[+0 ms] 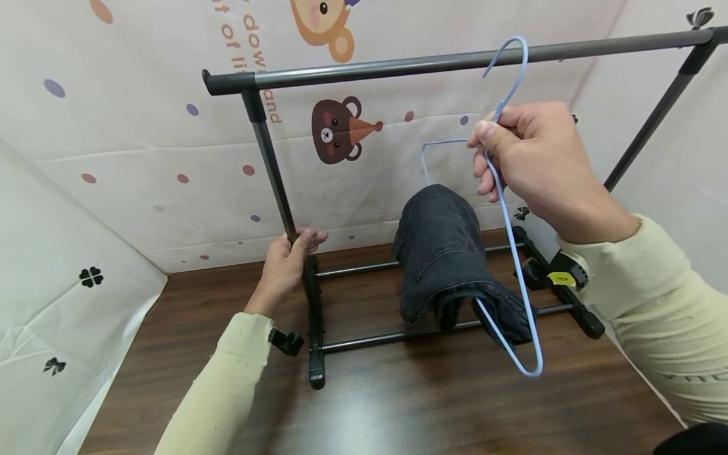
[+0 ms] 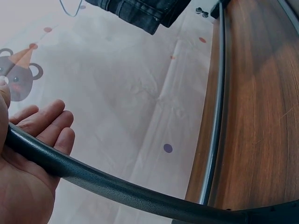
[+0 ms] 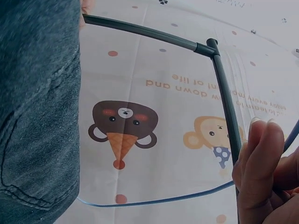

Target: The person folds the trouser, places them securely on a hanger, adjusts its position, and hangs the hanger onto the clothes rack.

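Note:
My right hand (image 1: 537, 158) pinches a light-blue wire hanger (image 1: 514, 246) just below its hook. Folded dark denim trousers (image 1: 440, 246) drape over the lower bar of this hanger; in the right wrist view the denim (image 3: 37, 112) fills the left side. The hook's upper part overlaps the top rail of a dark metal clothes rack (image 1: 370, 71) in the head view; I cannot tell if they touch. My left hand (image 1: 284, 265) holds the rack's left upright low down. In the left wrist view this upright (image 2: 107, 184) crosses the palm, with the fingers extending beyond it.
The rack's feet (image 1: 316, 366) and lower crossbars (image 1: 364, 341) stand on a brown wood-grain surface (image 1: 352, 411). Behind hangs a pale sheet (image 1: 142, 126) printed with bears and dots. White panels with black clover and bow prints border both sides.

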Available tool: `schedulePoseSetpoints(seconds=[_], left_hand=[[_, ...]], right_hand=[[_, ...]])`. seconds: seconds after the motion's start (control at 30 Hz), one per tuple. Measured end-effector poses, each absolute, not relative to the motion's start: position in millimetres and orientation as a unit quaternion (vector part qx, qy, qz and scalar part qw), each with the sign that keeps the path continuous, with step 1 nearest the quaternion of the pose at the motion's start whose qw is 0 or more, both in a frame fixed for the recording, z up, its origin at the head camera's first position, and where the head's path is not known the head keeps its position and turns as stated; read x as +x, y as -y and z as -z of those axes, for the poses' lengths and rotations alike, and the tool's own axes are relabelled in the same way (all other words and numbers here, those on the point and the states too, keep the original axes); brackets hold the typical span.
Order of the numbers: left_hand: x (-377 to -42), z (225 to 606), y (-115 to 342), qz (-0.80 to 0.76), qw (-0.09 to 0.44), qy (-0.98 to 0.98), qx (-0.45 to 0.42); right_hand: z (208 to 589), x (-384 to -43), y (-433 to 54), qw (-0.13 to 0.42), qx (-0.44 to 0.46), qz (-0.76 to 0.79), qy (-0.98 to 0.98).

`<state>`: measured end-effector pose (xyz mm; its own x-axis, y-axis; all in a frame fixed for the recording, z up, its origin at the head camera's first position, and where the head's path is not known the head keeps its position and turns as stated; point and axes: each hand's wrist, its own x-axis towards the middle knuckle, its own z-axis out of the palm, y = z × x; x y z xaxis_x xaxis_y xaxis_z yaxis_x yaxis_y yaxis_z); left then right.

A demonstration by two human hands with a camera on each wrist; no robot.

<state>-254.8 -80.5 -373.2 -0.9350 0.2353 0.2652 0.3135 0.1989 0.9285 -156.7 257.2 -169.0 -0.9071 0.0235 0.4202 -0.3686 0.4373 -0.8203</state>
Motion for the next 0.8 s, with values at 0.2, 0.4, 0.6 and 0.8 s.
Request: schedulePoseSetpoints(seconds=[0.2, 0.4, 0.6, 0.8], left_hand=[[-256, 374, 81, 0.608, 0.034, 0.773, -0.177], [-256, 375, 81, 0.61, 0.034, 0.771, -0.18], [-254, 373, 80, 0.612, 0.033, 0.772, -0.169], [-253, 373, 80, 0.608, 0.035, 0.775, -0.17]], right_hand=[[167, -157, -263, 0.19, 0.096, -0.519, 0.827], [166, -156, -271, 0.189, 0.084, -0.525, 0.826], [165, -156, -277, 0.187, 0.08, -0.519, 0.83], [164, -155, -286, 0.174, 0.077, -0.524, 0.83]])
